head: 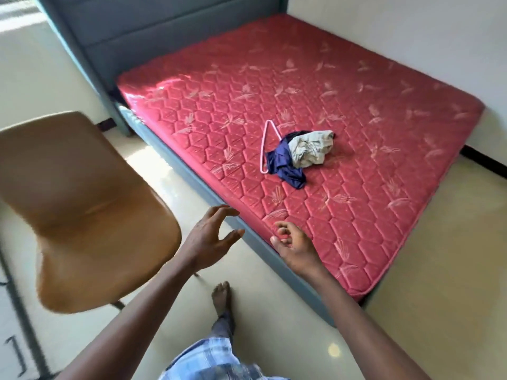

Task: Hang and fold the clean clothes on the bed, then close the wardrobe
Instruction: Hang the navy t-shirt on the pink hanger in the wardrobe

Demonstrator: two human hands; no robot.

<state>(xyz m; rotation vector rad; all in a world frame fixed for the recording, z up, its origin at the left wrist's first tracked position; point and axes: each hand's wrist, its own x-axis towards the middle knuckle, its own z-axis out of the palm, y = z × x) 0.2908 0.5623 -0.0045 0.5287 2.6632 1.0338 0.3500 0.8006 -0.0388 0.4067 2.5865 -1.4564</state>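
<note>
A crumpled dark blue garment (285,165) and a crumpled grey-white garment (311,148) lie together near the middle of the red quilted mattress (356,111). A pink hanger (267,144) lies on the mattress at their left, partly under the blue cloth. My left hand (211,237) hovers over the floor near the bed's front edge, fingers spread and loosely bent, holding nothing. My right hand (293,242) hangs over the mattress corner edge, fingers relaxed and empty. Both hands are well short of the clothes. The wardrobe is out of view.
A brown moulded chair (82,204) stands close at my left. The grey-blue bed frame and headboard (153,31) run along the mattress. White walls bound the bed's far right side. My bare foot (220,297) is on the glossy cream floor beside the bed.
</note>
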